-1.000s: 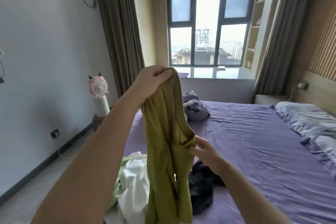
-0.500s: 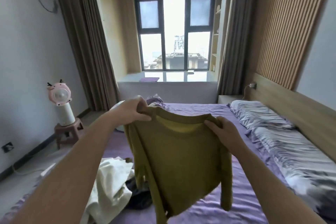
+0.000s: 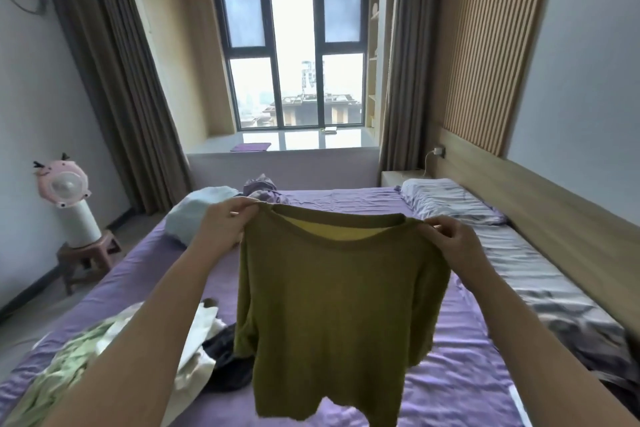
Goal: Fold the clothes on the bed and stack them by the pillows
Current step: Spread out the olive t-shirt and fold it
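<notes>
Head view: both hands hold an olive-green top (image 3: 332,305) up in the air over the bed (image 3: 460,381), spread flat and facing the camera. The left hand (image 3: 227,230) pinches the left shoulder of the top, thumb and fingertips closed on the fabric beside the neckline. The right hand (image 3: 457,248) pinches the right shoulder the same way, fingers curled round the cloth. The neckline sags between the two hands and shows a lighter yellow inside. The sleeves hang limp at either side, and the hem dangles just above the purple sheet.

Low on the left of the bed lies a loose heap of clothes: a pale green garment (image 3: 65,371), a white garment (image 3: 197,360) partly under the left forearm, and a dark garment (image 3: 225,364) just beside the hanging top. At the far end of the bed sit a light blue bundle (image 3: 194,215) and a crumpled purple-grey garment (image 3: 263,189), close together. Pillows (image 3: 450,201) in grey-patterned cases lie along the right edge against the wooden headboard (image 3: 554,218).

Off the bed on the left, a pink fan (image 3: 64,185) stands on a small stool (image 3: 88,258). Curtains (image 3: 114,80) flank the window (image 3: 294,55) at the far wall.
</notes>
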The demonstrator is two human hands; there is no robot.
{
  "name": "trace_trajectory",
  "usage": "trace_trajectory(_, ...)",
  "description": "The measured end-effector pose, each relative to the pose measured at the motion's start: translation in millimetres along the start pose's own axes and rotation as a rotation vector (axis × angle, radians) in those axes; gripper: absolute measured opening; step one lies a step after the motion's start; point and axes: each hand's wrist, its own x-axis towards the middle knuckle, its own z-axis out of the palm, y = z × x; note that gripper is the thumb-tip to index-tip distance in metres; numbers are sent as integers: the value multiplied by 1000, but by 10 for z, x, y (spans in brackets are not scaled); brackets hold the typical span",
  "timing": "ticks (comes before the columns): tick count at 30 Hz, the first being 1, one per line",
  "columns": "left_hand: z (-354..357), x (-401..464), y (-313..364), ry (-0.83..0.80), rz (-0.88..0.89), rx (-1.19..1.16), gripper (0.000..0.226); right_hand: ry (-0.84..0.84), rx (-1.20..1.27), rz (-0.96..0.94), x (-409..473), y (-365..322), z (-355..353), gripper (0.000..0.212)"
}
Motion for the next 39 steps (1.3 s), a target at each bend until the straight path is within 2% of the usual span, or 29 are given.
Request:
trace_trajectory(3,29,-29,-53,36,54,105,2,66,-3,-21,-89,-26,15,15)
trace_trajectory(9,49,-199,-155,-32,13,53,16,131,-68,-53,-388,-156,53,9)
trace_trajectory(14,-19,-428,-249,-235,22,53,12,90,-16,6,-725,-169,4,7)
trace_trajectory(18,-19,-590,-456,-466,-94,31,17,-32,-56,77,-943,-83,10,8)
trace_trajectory(21,118,-772,-745,-523,-192,3,20,-72,-121,143,-1067,112,80,12)
trace_trajectory(26,589,-1244,-1408,-580,-337,116,14,-287,-330,303,-1255,733,370,22)
trace_trajectory(30,1029,-1601,-1976,-646,-491,183,9,-411,-418,404,-1421,1351,668,19)
trace_trajectory(36,1638,-1803,-2646,-618,-677,260,6,-564,-447,554,-1406,2385,1044,6)
trace_trajectory(39,1924,-1767,-2907,-579,-757,301,5,-572,-499,566,-1268,2887,1230,16)
